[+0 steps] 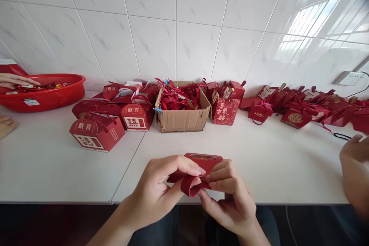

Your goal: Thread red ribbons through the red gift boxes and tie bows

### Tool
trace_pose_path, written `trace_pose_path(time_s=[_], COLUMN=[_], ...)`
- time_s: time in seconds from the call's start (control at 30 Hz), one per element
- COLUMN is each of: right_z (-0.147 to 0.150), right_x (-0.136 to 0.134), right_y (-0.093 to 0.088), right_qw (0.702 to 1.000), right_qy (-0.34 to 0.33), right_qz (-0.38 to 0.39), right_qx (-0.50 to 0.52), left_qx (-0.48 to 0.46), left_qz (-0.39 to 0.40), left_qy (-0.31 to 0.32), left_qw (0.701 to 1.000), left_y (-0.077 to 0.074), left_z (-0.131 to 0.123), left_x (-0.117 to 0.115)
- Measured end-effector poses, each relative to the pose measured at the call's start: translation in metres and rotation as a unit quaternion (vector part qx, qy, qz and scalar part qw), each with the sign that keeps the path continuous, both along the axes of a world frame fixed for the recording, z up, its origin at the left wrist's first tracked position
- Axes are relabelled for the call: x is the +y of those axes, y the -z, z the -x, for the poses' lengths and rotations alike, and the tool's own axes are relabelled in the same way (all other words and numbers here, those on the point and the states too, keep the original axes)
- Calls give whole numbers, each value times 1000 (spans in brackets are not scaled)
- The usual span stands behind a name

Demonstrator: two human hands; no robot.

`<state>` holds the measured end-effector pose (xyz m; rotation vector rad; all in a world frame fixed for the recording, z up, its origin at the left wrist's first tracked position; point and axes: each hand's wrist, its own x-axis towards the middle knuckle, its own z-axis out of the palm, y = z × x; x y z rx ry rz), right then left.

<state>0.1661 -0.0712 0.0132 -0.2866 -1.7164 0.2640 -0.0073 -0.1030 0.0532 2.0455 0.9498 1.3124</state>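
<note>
Near the table's front edge, my left hand [161,178] pinches a dark red ribbon [188,187], which bends into a loop between my fingers. My right hand [230,196] is closed on the same ribbon from the other side, its fingertips close to those of my left. Just beyond the fingers is a red gift box [211,166] with an oval opening in its top part. My hands cover its lower part, so I cannot tell how the ribbon joins it.
A cardboard box [184,121] full of red ribbons stands against the tiled wall. Red gift boxes [98,132] are to its left, more red boxes [296,117] to its right. At far left, another person's hand [20,79] reaches into a red basin [54,98]. Another person's arm [356,173] is at right.
</note>
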Motion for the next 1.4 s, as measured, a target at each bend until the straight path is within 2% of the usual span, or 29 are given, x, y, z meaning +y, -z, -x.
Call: trace_pose_path(time_s=[0.37, 0.53, 0.73, 0.9, 1.1, 1.27, 1.4], right_z=[-1, -1, -3, -5, -4, -3, -2], right_x=[1, 2, 3, 1, 1, 2, 1], right_y=[3, 3, 5, 5, 10, 10, 8], right_qw=[1000, 1000, 1000, 1000, 999, 1000, 1000], right_qy=[-11, -9, 0, 8, 20, 16, 18], right_qz=[9, 6, -4, -18, -25, -17, -19], right_qx=[4, 5, 10, 9, -6, -8, -8], left_qx=[7, 20, 49, 45, 49, 59, 39], left_qz=[-11, -20, -75, -34, -28, -57, -63], left_qy=[-8, 30, 67, 67, 84, 39, 46], left_qw=[1000, 999, 994, 996, 995, 996, 996], left_y=[2, 3, -1, -2, 5, 8, 10], left_z=[2, 2, 4, 5, 7, 7, 6], left_x=[-4, -3, -3, -3, 6, 4, 2])
